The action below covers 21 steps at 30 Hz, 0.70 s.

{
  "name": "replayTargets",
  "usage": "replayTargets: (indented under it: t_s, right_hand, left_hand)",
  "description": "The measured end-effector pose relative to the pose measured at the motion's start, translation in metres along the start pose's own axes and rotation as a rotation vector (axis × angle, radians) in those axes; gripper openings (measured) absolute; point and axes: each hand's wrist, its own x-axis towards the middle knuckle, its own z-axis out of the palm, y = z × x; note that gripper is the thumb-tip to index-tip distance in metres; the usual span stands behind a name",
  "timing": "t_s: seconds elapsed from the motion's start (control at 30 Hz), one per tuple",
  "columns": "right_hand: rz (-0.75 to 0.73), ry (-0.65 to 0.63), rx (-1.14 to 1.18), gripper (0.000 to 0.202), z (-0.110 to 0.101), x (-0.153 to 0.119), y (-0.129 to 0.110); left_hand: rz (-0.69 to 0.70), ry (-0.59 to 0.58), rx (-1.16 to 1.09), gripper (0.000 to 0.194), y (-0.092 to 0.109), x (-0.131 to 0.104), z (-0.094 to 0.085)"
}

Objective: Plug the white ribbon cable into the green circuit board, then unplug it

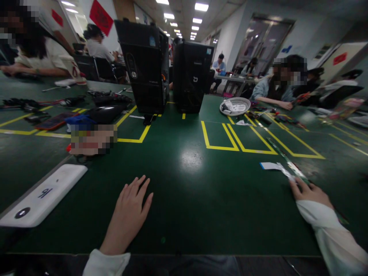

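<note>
My left hand [129, 209] is open above or on the green tabletop, fingers stretched forward, with nothing in it. At the right, my right hand [312, 195] is closed on the near part of a long, narrow green circuit board [293, 168]. The board slants away across the table toward the yellow tape lines. A white ribbon cable [270, 165] with a blue end sticks out to the left beside the fingertips. My palm and fingers hide part of the board.
A long white device [48, 195] lies at the left. Two black computer towers [143, 69] stand at the back middle, with a white basket [235, 106] to their right. Tools, cables and a blurred-out item lie at the left. A co-worker [273, 88] sits across at the right.
</note>
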Motion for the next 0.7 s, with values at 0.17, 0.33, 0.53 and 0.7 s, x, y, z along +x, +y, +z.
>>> replayTargets:
  t_s: [0.17,0.33,0.53,0.7]
  right_hand:
    - [0.063,-0.013,0.048,0.079,-0.012,0.016,-0.016]
    - [0.083,-0.032,0.028,0.079,-0.011,0.034,-0.020]
    - [0.079,-0.054,0.043,0.086,-0.008,0.042,-0.016]
    - [0.084,-0.057,0.056,0.086,-0.005,0.047,-0.012]
  left_hand:
    - [-0.008,-0.001,0.004,0.056,0.002,0.001,-0.002]
    - [-0.013,-0.018,0.007,0.055,0.002,0.001,-0.002]
    - [-0.018,-0.021,0.002,0.056,0.001,0.000,-0.002]
    - [-0.013,-0.025,0.021,0.056,0.001,0.000,-0.002]
